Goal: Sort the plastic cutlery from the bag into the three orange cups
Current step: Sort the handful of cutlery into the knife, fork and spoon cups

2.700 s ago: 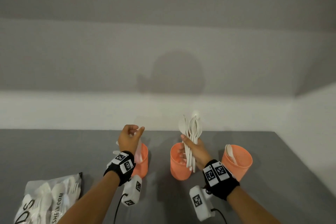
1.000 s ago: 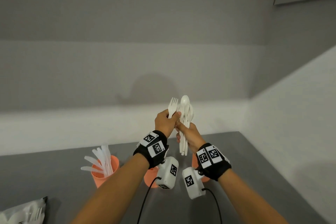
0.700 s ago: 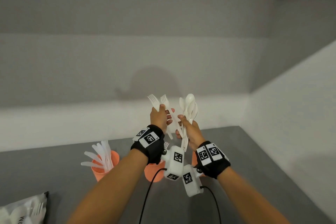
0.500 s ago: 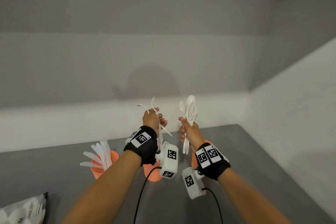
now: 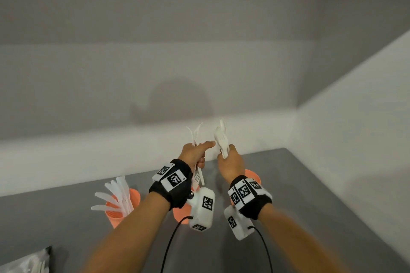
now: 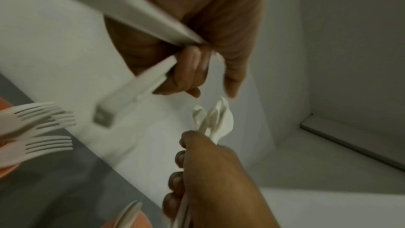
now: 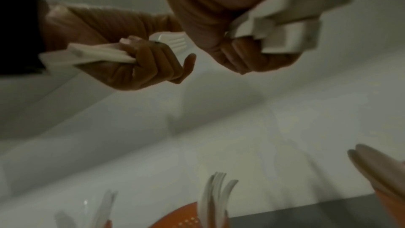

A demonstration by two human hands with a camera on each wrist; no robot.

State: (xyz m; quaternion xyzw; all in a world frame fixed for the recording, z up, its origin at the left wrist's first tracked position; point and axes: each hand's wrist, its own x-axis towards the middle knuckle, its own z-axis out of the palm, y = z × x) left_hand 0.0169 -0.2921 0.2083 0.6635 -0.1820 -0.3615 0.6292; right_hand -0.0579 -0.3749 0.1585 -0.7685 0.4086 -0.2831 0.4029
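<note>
My left hand [image 5: 196,154] grips two white forks [image 5: 195,134] by their handles, tines up, with its forefinger stretched toward the spoons. Right beside it, my right hand [image 5: 229,158] grips a bundle of white spoons [image 5: 220,137], bowls up. Both hands hover above the cups. The left orange cup [image 5: 131,197] holds knives [image 5: 117,193]. Forks [image 5: 197,180] stand in the middle cup [image 5: 180,214], which my left wrist partly hides. Behind my right wrist, only the rim of the right cup [image 5: 253,175] shows. The left wrist view shows the spoons [image 6: 213,120]; the right wrist view shows the held forks [image 7: 103,55].
The plastic bag [image 5: 24,262] with more cutlery lies at the bottom left on the grey table [image 5: 299,195]. White walls [image 5: 355,117] close the table in at the back and right. Cables hang from both wrist cameras over the near table.
My left hand pulled two forks out of the right hand's bundle and drew away to the left. It has now come back beside the spoons, which the right hand still holds.
</note>
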